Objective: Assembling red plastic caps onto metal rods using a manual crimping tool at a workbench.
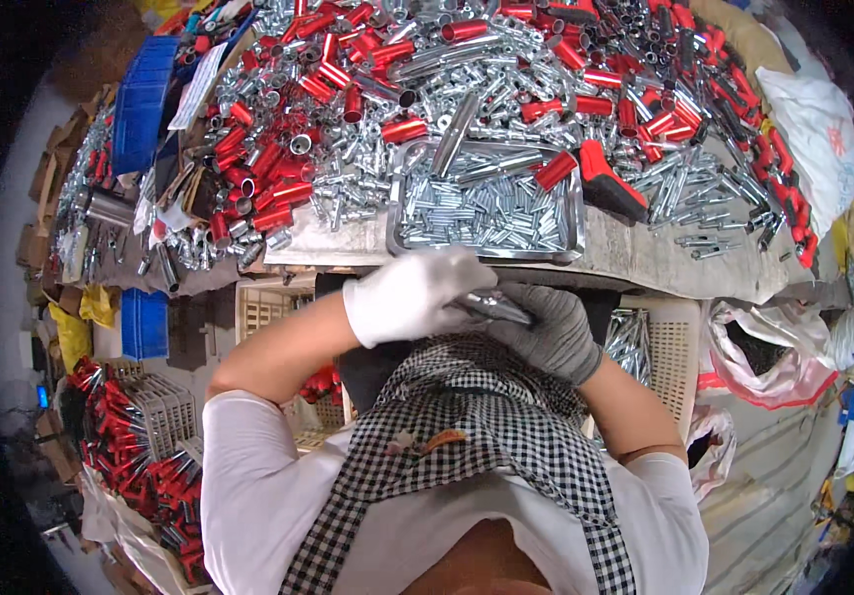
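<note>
My right hand (552, 329), in a grey glove, is closed around a shiny metal cylindrical part (494, 306) with a dark end, held above my lap just off the table's front edge. Beside it is my left hand (409, 295), in a white glove, with its fingers bent together at the part's left end. Motion blurs those fingertips, and what they pinch is hidden. Right beyond both hands stands a steel tray (394, 220) full of small metal pins (487, 213). Several longer metal tubes (457, 134) and a red sleeve (555, 171) lie across it.
Red sleeves (283, 193) and chrome fittings (526, 74) are heaped over the table. A red-and-black handle (613, 183) lies right of the tray. Blue bins (144, 104) stand at the left. Below are plastic crates (675, 347), red-handled tools (134, 426) and a white sack (764, 357).
</note>
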`<move>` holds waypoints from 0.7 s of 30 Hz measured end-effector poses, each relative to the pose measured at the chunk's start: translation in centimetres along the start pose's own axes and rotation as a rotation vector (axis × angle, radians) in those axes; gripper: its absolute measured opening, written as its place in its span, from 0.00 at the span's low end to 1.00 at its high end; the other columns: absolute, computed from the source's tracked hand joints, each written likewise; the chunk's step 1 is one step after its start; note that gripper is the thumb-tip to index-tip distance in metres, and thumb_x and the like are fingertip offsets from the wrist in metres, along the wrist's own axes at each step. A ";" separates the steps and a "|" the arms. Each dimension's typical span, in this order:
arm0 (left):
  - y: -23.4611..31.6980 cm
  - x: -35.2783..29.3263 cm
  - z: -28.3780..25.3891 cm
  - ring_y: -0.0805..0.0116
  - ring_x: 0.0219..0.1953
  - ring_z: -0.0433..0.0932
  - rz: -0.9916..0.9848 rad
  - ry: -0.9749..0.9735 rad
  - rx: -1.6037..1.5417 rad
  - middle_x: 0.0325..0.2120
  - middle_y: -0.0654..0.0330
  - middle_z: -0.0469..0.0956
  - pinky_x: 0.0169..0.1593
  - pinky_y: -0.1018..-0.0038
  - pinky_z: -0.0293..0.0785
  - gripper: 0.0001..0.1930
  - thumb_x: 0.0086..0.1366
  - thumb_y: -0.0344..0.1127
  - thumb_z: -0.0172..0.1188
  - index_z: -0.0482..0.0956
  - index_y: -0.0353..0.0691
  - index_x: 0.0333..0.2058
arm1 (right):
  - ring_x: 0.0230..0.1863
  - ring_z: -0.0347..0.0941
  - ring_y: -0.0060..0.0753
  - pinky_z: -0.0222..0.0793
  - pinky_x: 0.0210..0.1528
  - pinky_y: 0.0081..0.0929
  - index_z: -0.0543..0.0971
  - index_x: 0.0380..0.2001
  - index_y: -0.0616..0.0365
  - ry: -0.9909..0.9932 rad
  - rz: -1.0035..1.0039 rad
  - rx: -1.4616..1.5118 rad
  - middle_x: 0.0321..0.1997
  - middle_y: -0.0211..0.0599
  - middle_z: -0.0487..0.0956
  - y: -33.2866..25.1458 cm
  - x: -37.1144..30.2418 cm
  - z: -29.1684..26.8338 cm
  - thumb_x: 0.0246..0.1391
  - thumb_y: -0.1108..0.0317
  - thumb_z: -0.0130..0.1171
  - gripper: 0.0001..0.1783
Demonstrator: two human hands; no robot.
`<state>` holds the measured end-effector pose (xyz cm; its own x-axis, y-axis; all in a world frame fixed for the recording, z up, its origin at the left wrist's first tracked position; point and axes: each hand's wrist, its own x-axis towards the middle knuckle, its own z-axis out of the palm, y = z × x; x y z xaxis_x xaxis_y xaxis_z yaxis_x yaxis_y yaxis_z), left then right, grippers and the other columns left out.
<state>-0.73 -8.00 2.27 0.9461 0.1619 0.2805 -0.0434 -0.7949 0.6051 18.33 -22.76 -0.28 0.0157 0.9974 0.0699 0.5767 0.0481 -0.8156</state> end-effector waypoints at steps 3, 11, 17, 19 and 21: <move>-4.1 2.7 -2.3 0.48 0.44 0.78 0.103 -0.008 0.281 0.42 0.48 0.78 0.51 0.60 0.76 0.21 0.49 0.23 0.61 0.78 0.35 0.46 | 0.39 0.82 0.31 0.76 0.45 0.28 0.81 0.48 0.58 0.132 0.055 0.041 0.38 0.41 0.84 0.4 -0.6 -1.4 0.47 0.64 0.71 0.24; -7.3 10.0 -0.5 0.43 0.41 0.80 -0.363 -0.345 0.525 0.37 0.42 0.80 0.46 0.56 0.75 0.18 0.60 0.30 0.51 0.76 0.42 0.50 | 0.37 0.82 0.48 0.77 0.40 0.35 0.80 0.48 0.54 0.157 0.103 -0.070 0.36 0.47 0.83 0.6 -2.5 -2.8 0.48 0.58 0.67 0.23; -6.8 8.0 -2.1 0.49 0.38 0.81 -0.014 0.141 0.457 0.34 0.47 0.81 0.41 0.59 0.78 0.12 0.59 0.28 0.56 0.80 0.40 0.42 | 0.35 0.81 0.49 0.76 0.37 0.38 0.80 0.47 0.52 0.174 0.072 -0.197 0.34 0.46 0.83 0.0 -2.5 -3.1 0.47 0.57 0.67 0.23; -4.7 6.5 -2.4 0.54 0.36 0.82 0.023 0.347 0.245 0.32 0.51 0.82 0.40 0.64 0.78 0.06 0.59 0.28 0.60 0.81 0.38 0.35 | 0.34 0.80 0.49 0.76 0.37 0.38 0.81 0.47 0.52 0.193 0.021 -0.186 0.34 0.46 0.83 0.3 -2.3 -2.7 0.47 0.55 0.67 0.23; -1.2 4.5 -2.3 0.59 0.36 0.82 -0.104 0.304 -0.052 0.31 0.53 0.82 0.42 0.66 0.79 0.03 0.60 0.28 0.61 0.81 0.36 0.31 | 0.32 0.80 0.47 0.76 0.34 0.36 0.82 0.45 0.54 0.229 -0.055 -0.236 0.29 0.44 0.82 0.4 -1.9 -2.5 0.47 0.56 0.69 0.23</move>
<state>2.80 -4.94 4.47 0.8073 0.4141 0.4204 0.0244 -0.7352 0.6774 20.52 -24.81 0.72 0.1470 0.9547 0.2589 0.7545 0.0610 -0.6534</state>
